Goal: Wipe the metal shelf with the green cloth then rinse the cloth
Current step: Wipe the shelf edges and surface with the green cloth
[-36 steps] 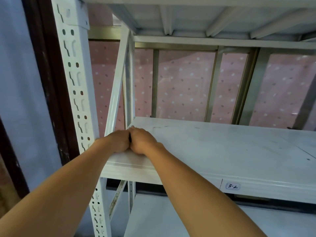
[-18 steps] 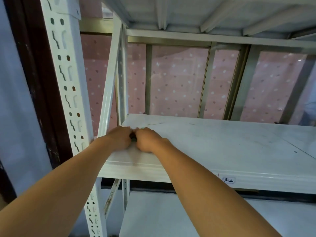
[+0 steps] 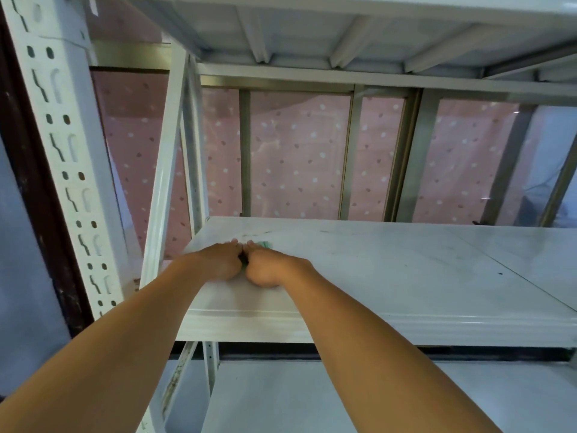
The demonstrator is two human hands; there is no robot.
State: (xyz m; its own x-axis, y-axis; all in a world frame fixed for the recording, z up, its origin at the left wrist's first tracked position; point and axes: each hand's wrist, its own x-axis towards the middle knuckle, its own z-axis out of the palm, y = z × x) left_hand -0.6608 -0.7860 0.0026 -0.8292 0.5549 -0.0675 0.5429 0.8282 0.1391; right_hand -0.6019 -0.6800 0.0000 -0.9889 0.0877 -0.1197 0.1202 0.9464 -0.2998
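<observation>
The left hand (image 3: 220,260) and right hand (image 3: 265,267) sit knuckle to knuckle, palms down and curled over the green cloth (image 3: 265,244), pinning it to the metal shelf (image 3: 390,270) near the left rear corner; only a green edge shows past the fingertips. Both forearms reach forward, nearly straight. The cloth looks soft, light and bunchable, so flat pressure from above should drive it better than a pinch.

Smudged, matt white metal shelf (image 3: 390,276)
</observation>
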